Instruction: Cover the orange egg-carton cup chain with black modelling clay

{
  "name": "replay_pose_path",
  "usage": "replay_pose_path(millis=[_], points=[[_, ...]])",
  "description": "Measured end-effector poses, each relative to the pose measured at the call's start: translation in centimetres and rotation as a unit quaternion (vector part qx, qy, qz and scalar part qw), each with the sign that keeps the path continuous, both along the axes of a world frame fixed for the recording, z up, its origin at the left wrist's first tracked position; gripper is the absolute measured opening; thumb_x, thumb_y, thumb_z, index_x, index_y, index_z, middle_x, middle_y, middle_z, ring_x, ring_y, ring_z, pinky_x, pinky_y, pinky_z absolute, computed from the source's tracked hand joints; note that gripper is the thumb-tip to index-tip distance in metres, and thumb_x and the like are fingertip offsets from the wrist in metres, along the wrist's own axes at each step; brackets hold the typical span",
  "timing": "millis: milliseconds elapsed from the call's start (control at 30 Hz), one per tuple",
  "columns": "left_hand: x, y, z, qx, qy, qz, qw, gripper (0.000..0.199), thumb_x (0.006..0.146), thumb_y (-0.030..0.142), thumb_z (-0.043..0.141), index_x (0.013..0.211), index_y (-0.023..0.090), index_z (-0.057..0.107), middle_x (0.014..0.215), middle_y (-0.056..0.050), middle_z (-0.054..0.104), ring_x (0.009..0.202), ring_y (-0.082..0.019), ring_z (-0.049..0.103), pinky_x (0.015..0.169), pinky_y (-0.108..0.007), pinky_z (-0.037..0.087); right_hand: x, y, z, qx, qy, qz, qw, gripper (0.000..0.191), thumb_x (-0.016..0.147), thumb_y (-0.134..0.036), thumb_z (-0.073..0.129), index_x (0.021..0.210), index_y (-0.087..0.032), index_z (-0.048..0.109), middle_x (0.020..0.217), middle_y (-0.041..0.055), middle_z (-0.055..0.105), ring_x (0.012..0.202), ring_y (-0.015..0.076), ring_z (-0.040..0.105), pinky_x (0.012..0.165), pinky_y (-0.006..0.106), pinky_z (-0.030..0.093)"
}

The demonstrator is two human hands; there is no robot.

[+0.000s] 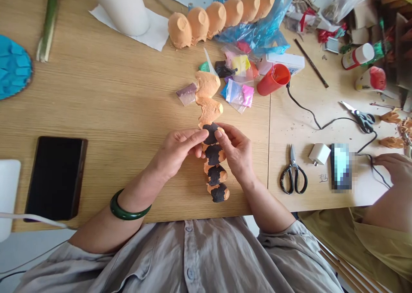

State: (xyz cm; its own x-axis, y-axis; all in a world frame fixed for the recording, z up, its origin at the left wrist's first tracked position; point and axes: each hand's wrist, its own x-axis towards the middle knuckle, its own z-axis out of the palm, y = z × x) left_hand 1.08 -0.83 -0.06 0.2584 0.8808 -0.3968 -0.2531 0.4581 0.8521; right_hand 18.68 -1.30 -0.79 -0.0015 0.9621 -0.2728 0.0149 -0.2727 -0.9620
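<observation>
Our left hand (170, 149) and right hand (238, 153) pinch the orange egg-carton strip (209, 110) between thumbs and fingers, in front of us at the wooden table (112, 112). If our thumbs press too hard, a hollow cup could buckle, or the strip could tear at a narrow joint; uneven pressure might lift the edges of the black coating (213, 154). That layer looks matte and clay-like, its borders ragged against bumpy, cone-like cups. Glossy plastic packets (234, 93) lie near the strip's bare end.
</observation>
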Motion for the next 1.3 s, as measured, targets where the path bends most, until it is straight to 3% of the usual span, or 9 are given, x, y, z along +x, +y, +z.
replay_pose_path(millis=[233,400,533,733,867,967,1133,1300], points=[[-0.4,-0.38,0.44,0.084,0.12,-0.014,0.989,0.039,0.09,0.038,0.082,0.06,0.019,0.067,0.051,0.002,0.056,0.052,-0.011,0.05,0.057,-0.024,0.04,-0.07,-0.04,-0.11,-0.014,0.004,0.012,1.0,0.064,0.082,-0.077,0.086,0.114,-0.023,0.084,0.113,0.0087,0.087,0.106,0.0257,0.08,0.085,0.036,0.066],[-0.47,-0.41,0.6,0.092,0.133,-0.021,0.987,0.027,0.093,0.035,0.078,0.071,0.019,0.075,0.049,0.003,0.055,0.047,-0.01,0.049,0.056,-0.024,0.042,0.08,0.05,-0.26,-0.006,0.013,0.007,1.0,0.061,0.083,-0.075,0.086,0.115,-0.023,0.085,0.115,0.0077,0.087,0.109,0.0251,0.08,0.098,0.04,0.066],[-0.51,-0.3,0.31,0.075,0.095,-0.03,0.992,0.021,0.093,0.036,0.08,0.08,0.019,0.079,0.05,0.004,0.056,0.05,-0.013,0.056,0.061,-0.024,0.052,0.2,0.22,-0.52,-0.008,0.027,-0.004,1.0,0.059,0.083,-0.074,0.087,0.113,-0.023,0.086,0.11,0.0064,0.087,0.104,0.0237,0.08,0.097,0.04,0.066],[-0.35,0.03,-0.01,0.029,0.009,-0.017,0.999,0.027,0.09,0.043,0.083,0.086,0.016,0.083,0.086,-0.006,0.08,0.06,-0.013,0.066,0.062,-0.025,0.056,0.27,0.43,-0.89,-0.034,0.061,-0.014,0.997,0.058,0.086,-0.074,0.084,0.112,-0.023,0.084,0.111,0.0066,0.087,0.105,0.0243,0.081,0.089,0.038,0.069],[0.11,-0.09,0.06,0.042,0.041,0.007,0.998,0.028,0.082,0.044,0.092,0.085,0.017,0.084,0.068,-0.001,0.071,0.057,-0.012,0.061,0.061,-0.024,0.055,0.19,0.31,-0.92,-0.037,0.066,-0.009,0.997,0.058,0.085,-0.074,0.085,0.113,-0.024,0.084,0.112,0.0062,0.087,0.104,0.0239,0.081,0.088,0.037,0.069],[0.24,-0.38,0.21,0.046,0.085,0.025,0.995,0.02,0.085,0.039,0.089,0.081,0.019,0.084,0.055,0.003,0.059,0.047,-0.01,0.051,0.055,-0.024,0.052,0.14,0.22,-0.79,-0.035,0.061,-0.006,0.997,0.06,0.084,-0.075,0.085,0.115,-0.024,0.084,0.114,0.0067,0.087,0.106,0.0243,0.081,0.09,0.038,0.069],[0.05,-0.86,0.21,0.075,0.128,0.034,0.988,0.013,0.088,0.033,0.086,0.086,0.02,0.086,0.056,0.003,0.061,0.045,-0.01,0.054,0.045,-0.021,0.044,0.18,0.17,-0.51,-0.021,0.051,-0.002,0.999,0.06,0.086,-0.074,0.084,0.117,-0.023,0.084,0.118,0.0077,0.086,0.108,0.0241,0.08,0.094,0.039,0.067],[-0.12,-0.68,-0.1,0.054,0.08,0.009,0.995,0.023,0.085,0.038,0.091,0.098,0.019,0.087,0.059,0.005,0.06,0.046,-0.008,0.046,0.049,-0.021,0.047,0.27,0.05,-0.06,0.006,0.025,-0.015,1.0,0.058,0.087,-0.074,0.083,0.117,-0.025,0.084,0.119,0.007,0.086,0.109,0.0239,0.079,0.095,0.039,0.066]])
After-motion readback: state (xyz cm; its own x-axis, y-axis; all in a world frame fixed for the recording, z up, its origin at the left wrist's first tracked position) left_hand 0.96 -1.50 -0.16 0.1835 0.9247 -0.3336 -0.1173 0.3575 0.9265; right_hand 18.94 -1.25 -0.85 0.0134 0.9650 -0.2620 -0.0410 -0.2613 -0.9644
